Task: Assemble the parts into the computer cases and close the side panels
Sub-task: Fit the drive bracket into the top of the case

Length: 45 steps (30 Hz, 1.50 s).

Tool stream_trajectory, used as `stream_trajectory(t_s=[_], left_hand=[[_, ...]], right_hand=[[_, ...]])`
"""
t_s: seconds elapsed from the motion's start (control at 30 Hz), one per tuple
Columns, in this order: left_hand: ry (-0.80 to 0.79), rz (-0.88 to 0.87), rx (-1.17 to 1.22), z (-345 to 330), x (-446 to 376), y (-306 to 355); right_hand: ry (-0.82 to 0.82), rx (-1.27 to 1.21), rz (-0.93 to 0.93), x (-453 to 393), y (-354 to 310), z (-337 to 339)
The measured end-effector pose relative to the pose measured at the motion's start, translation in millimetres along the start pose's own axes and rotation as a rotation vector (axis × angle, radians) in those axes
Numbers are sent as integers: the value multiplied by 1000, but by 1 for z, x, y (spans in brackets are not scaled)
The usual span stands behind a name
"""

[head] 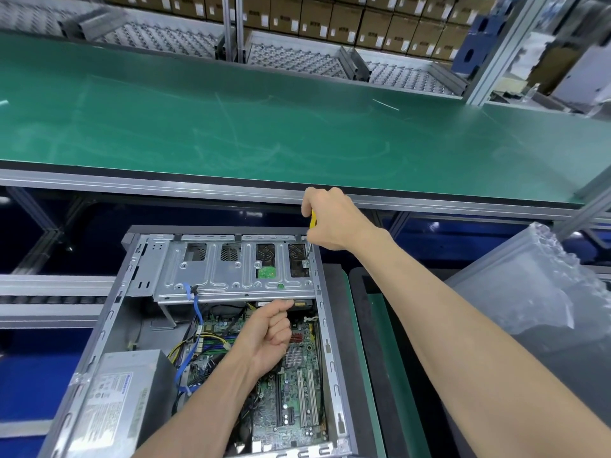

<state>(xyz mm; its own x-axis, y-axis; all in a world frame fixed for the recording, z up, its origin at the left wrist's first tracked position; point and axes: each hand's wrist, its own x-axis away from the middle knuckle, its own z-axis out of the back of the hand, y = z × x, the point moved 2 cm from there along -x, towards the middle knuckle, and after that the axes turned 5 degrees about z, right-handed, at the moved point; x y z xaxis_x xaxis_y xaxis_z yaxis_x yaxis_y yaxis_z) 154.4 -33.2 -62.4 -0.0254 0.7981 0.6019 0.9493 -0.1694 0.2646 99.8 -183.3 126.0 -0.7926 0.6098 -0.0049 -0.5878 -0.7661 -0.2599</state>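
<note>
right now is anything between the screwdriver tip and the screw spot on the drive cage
Nothing visible does. The right hand grips the yellow screwdriver, whose shaft runs straight down to the drive cage at its far right corner. The left hand sits lower, over the motherboard, apart from it.

Open grey computer case lies flat, motherboard and drive cage exposed.

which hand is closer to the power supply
Left. The left hand is over the motherboard, just right of the power supply; the right hand grips a screwdriver at the case's far right corner.
</note>
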Motion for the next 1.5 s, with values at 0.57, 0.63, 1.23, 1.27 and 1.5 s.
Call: stream_trajectory(t_s=[0.57, 0.63, 1.23, 1.27, 1.5], left_hand=[[-4, 7, -15, 1, -2, 1], [-4, 7, -9, 0, -1, 1], [43, -10, -59, -1, 3, 1], [51, -17, -70, -1, 3, 2], [269, -124, -293, -8, 22, 1]], right_hand=[[85, 70, -62, -4, 3, -8], [47, 74, -22, -4, 0, -4], [23, 48, -7, -3, -3, -3], [55, 55, -21, -3, -3, -4], [149, -11, -139, 21, 7, 0]])
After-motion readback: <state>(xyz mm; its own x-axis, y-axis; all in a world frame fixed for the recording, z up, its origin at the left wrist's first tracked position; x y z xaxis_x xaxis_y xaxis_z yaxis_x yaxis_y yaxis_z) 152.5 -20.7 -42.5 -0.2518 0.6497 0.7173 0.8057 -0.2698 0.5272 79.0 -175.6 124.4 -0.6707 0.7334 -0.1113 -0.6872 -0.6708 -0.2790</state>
